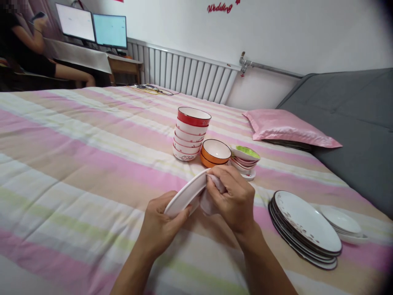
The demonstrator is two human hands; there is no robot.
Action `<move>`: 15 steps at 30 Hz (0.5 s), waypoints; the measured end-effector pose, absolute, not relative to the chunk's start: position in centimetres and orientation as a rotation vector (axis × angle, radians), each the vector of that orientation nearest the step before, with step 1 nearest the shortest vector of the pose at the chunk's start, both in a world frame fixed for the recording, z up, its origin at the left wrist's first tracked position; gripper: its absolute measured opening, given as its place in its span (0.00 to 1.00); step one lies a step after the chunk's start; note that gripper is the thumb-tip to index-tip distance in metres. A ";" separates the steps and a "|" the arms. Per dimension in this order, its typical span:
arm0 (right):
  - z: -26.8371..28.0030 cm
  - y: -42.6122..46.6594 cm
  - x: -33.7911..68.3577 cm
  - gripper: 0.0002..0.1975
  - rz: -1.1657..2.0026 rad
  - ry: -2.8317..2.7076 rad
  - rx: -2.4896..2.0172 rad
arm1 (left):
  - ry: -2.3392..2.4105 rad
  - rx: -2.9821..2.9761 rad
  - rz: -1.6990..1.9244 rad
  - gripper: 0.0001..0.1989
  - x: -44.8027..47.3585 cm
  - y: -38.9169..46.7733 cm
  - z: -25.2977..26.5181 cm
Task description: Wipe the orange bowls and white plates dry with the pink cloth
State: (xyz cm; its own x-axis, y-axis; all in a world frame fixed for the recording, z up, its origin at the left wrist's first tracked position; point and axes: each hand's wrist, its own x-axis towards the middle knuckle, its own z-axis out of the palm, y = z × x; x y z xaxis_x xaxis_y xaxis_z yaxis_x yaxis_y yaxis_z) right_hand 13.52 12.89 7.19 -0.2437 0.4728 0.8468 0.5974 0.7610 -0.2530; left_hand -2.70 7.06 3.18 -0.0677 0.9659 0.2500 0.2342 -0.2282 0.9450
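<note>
My left hand [160,223] grips the lower left edge of a white plate [184,198], tilted up on its side above the bed. Fingers of my right hand [236,196] are closed on a pale cloth [210,201], pressed to the plate's upper right rim. Part of the cloth hangs below the fingers, and the plate's far face is hidden. Just beyond the plate stand a tall stack of white bowls [188,141] with a red-banded one on top, two orange bowls [215,152] nested together, and a pile of small dishes [245,157].
At the right lie a stack of dark-rimmed plates [307,223] and smaller white dishes [342,219]. A pink pillow [288,127] rests by the grey headboard [346,106]. Cables [153,89] lie at the bed's far edge. A person [27,45] sits at back left near two monitors [109,30].
</note>
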 end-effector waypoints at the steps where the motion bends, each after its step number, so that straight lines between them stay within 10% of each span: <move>1: 7.2 12.9 13.5 0.07 -0.149 -1.895 -0.818 | 1.330 1.511 1.344 0.10 -2.7 7.1 3.2; 15: 7.5 12.5 13.3 0.06 -0.137 -1.890 -0.816 | 1.293 1.600 1.388 0.10 -2.4 6.9 3.6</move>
